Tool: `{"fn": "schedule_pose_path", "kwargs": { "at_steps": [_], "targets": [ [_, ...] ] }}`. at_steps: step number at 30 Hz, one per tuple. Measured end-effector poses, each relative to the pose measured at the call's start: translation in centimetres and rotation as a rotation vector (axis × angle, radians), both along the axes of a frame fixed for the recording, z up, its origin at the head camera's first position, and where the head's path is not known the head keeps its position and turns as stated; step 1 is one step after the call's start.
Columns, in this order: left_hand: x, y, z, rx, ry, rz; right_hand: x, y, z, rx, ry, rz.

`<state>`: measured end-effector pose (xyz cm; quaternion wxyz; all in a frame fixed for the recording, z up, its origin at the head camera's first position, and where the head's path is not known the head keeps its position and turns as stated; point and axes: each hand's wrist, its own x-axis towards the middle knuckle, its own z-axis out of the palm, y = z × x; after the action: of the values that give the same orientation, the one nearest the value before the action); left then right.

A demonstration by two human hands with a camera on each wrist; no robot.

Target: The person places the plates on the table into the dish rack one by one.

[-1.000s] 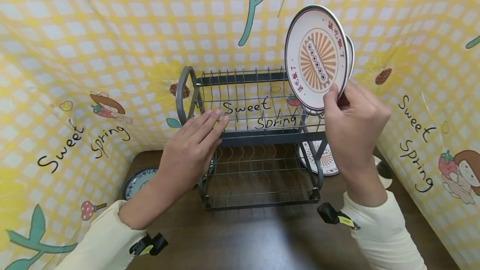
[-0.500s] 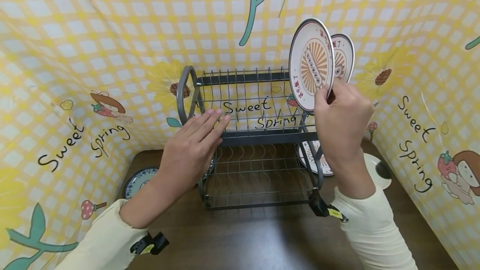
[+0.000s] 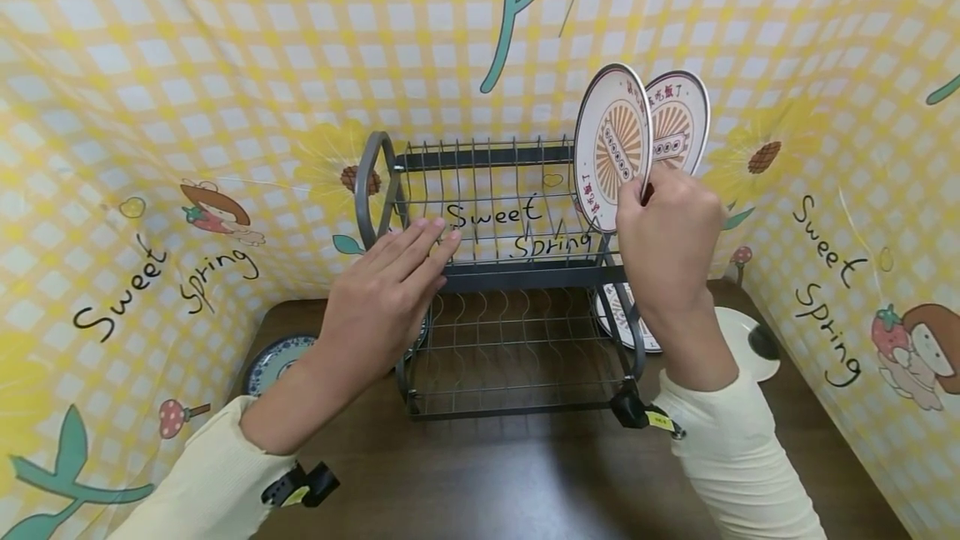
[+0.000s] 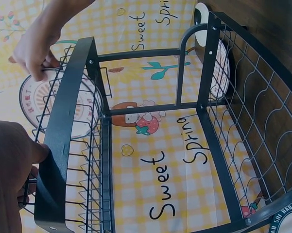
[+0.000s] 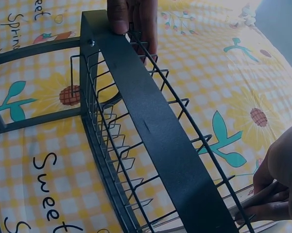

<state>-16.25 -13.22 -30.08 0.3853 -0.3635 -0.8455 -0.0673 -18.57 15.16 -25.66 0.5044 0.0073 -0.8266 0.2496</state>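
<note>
A dark grey two-tier dish rack [image 3: 525, 276] stands on the brown table. My left hand [image 3: 378, 294] holds the left part of its upper front rail, fingers over the top and thumb against the rail's face [image 5: 119, 26]. With thumb and fingers my right hand [image 3: 667, 232] pinches the right edge of a white plate [image 3: 609, 144] with an orange sunburst. This plate is upright at the right end of the upper tier; whether it touches the wires I cannot tell. Just right of it a matching plate [image 3: 682, 111] stands upright, partly hidden by the held plate and the hand.
On the table at left lies a blue-rimmed plate [image 3: 272, 363], partly behind the left forearm. A patterned white plate [image 3: 628, 327] shows past the rack's lower right side. Farther right is a white dish [image 3: 738, 336] with a dark patch. Yellow checked cloth surrounds the table.
My right hand has moved left and slightly down with the plate, which now looks turned more edge-on. The second plate behind it has come into fuller view. My left hand stays put.
</note>
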Motion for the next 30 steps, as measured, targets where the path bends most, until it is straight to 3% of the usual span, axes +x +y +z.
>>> {"fn": "schedule_pose_path", "kwargs": {
  "at_steps": [7, 23, 30],
  "targets": [
    [0.0, 0.0, 0.0, 0.000, -0.004, 0.001, 0.0, 0.0, 0.7, 0.050, -0.085, -0.028],
    [0.0, 0.1, 0.1, 0.011, 0.007, 0.001, 0.5, 0.1, 2.1, 0.034, -0.357, -0.080],
    [-0.1, 0.2, 0.0, 0.015, -0.003, 0.000, 0.7, 0.1, 2.1, 0.008, -0.393, -0.082]
  ]
}}
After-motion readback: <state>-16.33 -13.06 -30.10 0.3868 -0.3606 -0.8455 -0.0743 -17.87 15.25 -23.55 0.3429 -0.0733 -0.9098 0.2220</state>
